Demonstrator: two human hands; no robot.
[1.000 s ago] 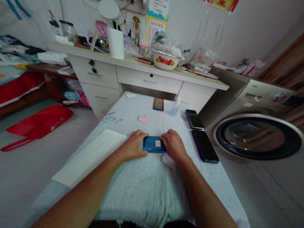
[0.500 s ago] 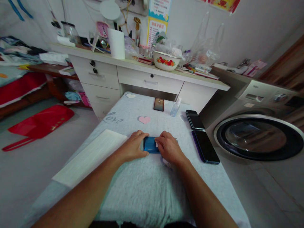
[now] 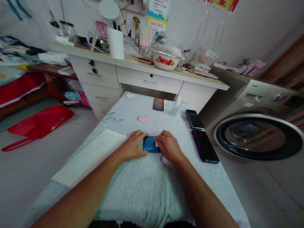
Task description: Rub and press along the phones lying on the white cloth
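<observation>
A blue smartphone (image 3: 150, 144) lies back side up on the cloth-covered table. My left hand (image 3: 136, 145) grips its left end between thumb and fingers. Over the phone's right part is my right hand (image 3: 169, 146), fingers bunched together, pressing a small white wipe or pad (image 3: 156, 144) on the phone's back. Most of that white piece and the phone's right end are hidden under the hand. Left of my left hand, a long folded white cloth or paper towel (image 3: 92, 158) lies flat.
Two dark phones (image 3: 194, 119) (image 3: 205, 145) lie along the table's right edge. Toward the back are another phone (image 3: 158, 104) and a clear spray bottle (image 3: 175, 107). Beyond stands a white desk (image 3: 149, 79); a washing machine (image 3: 261, 95) is at right, a red bag (image 3: 42, 122) on the floor.
Both hands keep practically the same place on the blue phone. Only a very slight shift of the whole view shows.
</observation>
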